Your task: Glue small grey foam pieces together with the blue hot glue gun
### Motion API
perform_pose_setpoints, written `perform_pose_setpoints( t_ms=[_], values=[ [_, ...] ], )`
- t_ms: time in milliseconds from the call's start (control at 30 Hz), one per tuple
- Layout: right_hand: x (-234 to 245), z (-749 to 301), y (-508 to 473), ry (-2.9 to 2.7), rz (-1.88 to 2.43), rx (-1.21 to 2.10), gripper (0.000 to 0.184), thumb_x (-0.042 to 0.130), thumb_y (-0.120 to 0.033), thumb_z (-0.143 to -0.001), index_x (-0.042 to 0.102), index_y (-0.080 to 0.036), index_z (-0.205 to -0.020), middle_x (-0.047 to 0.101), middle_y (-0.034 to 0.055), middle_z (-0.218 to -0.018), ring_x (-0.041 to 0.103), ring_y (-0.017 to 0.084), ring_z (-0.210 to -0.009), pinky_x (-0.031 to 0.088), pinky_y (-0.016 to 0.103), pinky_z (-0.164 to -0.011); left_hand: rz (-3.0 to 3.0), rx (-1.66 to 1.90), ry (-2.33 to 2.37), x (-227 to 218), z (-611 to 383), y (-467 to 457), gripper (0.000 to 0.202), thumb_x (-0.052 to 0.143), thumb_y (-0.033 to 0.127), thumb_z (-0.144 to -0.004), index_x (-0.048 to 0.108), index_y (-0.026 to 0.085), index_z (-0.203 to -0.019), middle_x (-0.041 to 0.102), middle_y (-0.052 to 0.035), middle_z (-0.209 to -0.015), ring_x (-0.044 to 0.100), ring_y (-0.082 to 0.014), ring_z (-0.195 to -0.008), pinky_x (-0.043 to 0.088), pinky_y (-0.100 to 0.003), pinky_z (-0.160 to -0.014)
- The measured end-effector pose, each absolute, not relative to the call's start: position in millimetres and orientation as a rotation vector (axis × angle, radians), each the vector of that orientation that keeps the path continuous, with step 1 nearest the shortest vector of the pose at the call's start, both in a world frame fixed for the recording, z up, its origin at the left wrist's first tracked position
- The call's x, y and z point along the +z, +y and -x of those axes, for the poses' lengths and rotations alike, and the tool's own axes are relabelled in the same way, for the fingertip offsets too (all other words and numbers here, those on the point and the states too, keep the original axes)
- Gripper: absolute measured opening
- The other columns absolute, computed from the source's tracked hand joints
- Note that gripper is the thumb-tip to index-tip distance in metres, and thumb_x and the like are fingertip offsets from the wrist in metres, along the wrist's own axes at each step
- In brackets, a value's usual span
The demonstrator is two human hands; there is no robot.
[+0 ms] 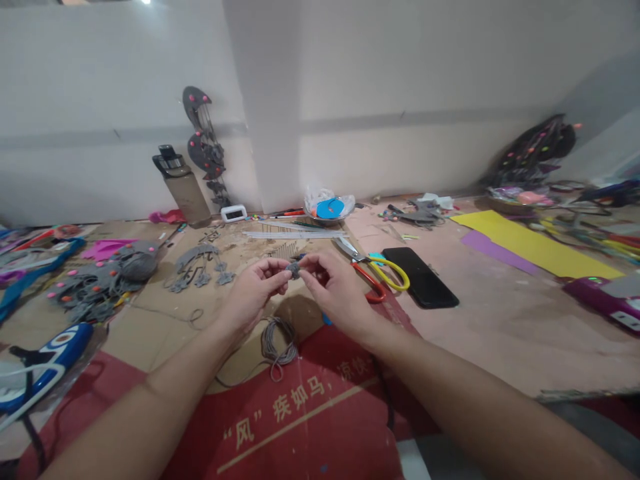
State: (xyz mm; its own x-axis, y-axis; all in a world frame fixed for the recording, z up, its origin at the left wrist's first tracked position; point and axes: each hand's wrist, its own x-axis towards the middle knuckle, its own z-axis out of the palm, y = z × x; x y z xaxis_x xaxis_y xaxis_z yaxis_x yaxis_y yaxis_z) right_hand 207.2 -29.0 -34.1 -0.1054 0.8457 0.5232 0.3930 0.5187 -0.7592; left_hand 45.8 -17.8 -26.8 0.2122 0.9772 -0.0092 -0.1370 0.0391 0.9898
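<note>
My left hand (255,288) and my right hand (336,287) meet above the cardboard, each pinching a small grey piece (295,270) that looks like felt. Its exact shape is partly covered by my fingertips. Below the hands lies a coil of grey cord (277,341). To the left rests a grey felt crescent with small stars (200,275) hanging from it. Scissors (387,272) with one red and one yellow handle lie just right of my right hand, beside a black phone (421,277).
A red printed cardboard (300,427) covers the table's front. A dark bottle (185,193) and a bowl (345,217) stand at the back. Grey felt pieces with pins (107,277) heap up at left. Yellow sheet (530,241) lies right; a purple tool (600,300) sits at the right edge.
</note>
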Motion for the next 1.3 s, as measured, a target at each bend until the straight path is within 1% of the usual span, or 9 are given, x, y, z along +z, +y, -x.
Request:
perform_pose_setpoints(
  t_ms=[133,267,400,567,700,867,1033,1167,1300],
  values=[
    [-32,-208,-32,-1.892,1.053,0.304,0.012,0.050,-0.021,-0.087,0.062,-0.020,-0.090,0.054,0.0046,-0.086,0.053,0.016,-0.084,0.043,0.029,-0.074,-1.163,1.081,0.943,-30,-47,-17,0.025,0.073,0.025,-0.067,0.063,0.014,-0.087,0.058,-0.0005,-0.076,0.050,-0.0068,-0.060,0.039,-0.021,-0.058],
    [-35,-207,-32,-1.960,1.101,0.216,0.014,0.047,-0.022,-0.088,0.061,-0.019,-0.090,0.054,0.0052,-0.087,0.053,0.016,-0.083,0.044,0.029,-0.074,-1.164,1.078,0.951,-31,-48,-18,0.027,0.074,0.026,-0.066,0.062,0.014,-0.087,0.059,-0.0006,-0.076,0.050,-0.0066,-0.061,0.039,-0.021,-0.058],
    [-39,-207,-30,-2.018,1.101,0.143,0.013,0.047,-0.021,-0.087,0.059,-0.020,-0.083,0.056,0.0065,-0.088,0.053,0.017,-0.085,0.043,0.030,-0.075,-1.222,1.042,0.988,-31,-46,-17,0.028,0.073,0.028,-0.067,0.062,0.014,-0.088,0.058,0.0000,-0.072,0.050,-0.0073,-0.060,0.039,-0.021,-0.058],
    [-41,-207,-25,-2.086,1.048,0.158,0.012,0.050,-0.016,-0.082,0.056,-0.019,-0.072,0.055,0.0055,-0.081,0.051,0.017,-0.080,0.041,0.030,-0.073,-1.313,0.960,1.083,-32,-43,-14,0.033,0.074,0.027,-0.063,0.062,0.013,-0.090,0.059,-0.0003,-0.069,0.051,-0.0086,-0.058,0.039,-0.023,-0.056],
    [-36,-210,-25,-2.041,1.071,0.191,0.008,0.053,-0.013,-0.078,0.056,-0.019,-0.073,0.055,0.0049,-0.081,0.051,0.017,-0.080,0.040,0.029,-0.072,-1.366,0.942,1.125,-31,-45,-14,0.031,0.073,0.027,-0.064,0.061,0.013,-0.089,0.058,0.0002,-0.066,0.050,-0.0087,-0.057,0.039,-0.023,-0.056],
    [-32,-215,-23,-1.980,1.080,0.249,0.009,0.052,-0.016,-0.083,0.060,-0.019,-0.081,0.057,0.0043,-0.084,0.053,0.015,-0.080,0.040,0.028,-0.071,-1.365,0.940,1.135,-28,-45,-15,0.031,0.072,0.027,-0.065,0.060,0.013,-0.090,0.057,0.0011,-0.064,0.050,-0.0085,-0.056,0.040,-0.023,-0.056],
    [-38,-213,-20,-2.098,1.066,0.212,0.017,0.048,-0.024,-0.089,0.063,-0.019,-0.083,0.057,0.0054,-0.084,0.052,0.016,-0.080,0.040,0.029,-0.072,-1.367,0.948,1.104,-30,-43,-14,0.032,0.072,0.026,-0.065,0.059,0.013,-0.091,0.059,-0.0008,-0.068,0.051,-0.0092,-0.058,0.041,-0.023,-0.056],
    [-41,-214,-19,-2.193,1.033,0.134,0.019,0.046,-0.022,-0.090,0.062,-0.018,-0.082,0.057,0.0061,-0.084,0.052,0.017,-0.083,0.040,0.030,-0.075,-1.377,0.929,1.110,-32,-41,-12,0.031,0.071,0.025,-0.065,0.060,0.013,-0.091,0.059,-0.0006,-0.067,0.051,-0.0091,-0.057,0.041,-0.024,-0.056],
    [-44,-213,-17,-2.254,0.987,0.114,0.012,0.050,-0.018,-0.085,0.060,-0.018,-0.081,0.057,0.0061,-0.085,0.050,0.017,-0.083,0.040,0.030,-0.075,-1.387,0.911,1.121,-33,-41,-12,0.035,0.072,0.025,-0.062,0.060,0.014,-0.093,0.060,-0.0007,-0.068,0.054,-0.0106,-0.059,0.042,-0.024,-0.058]
  ],
)
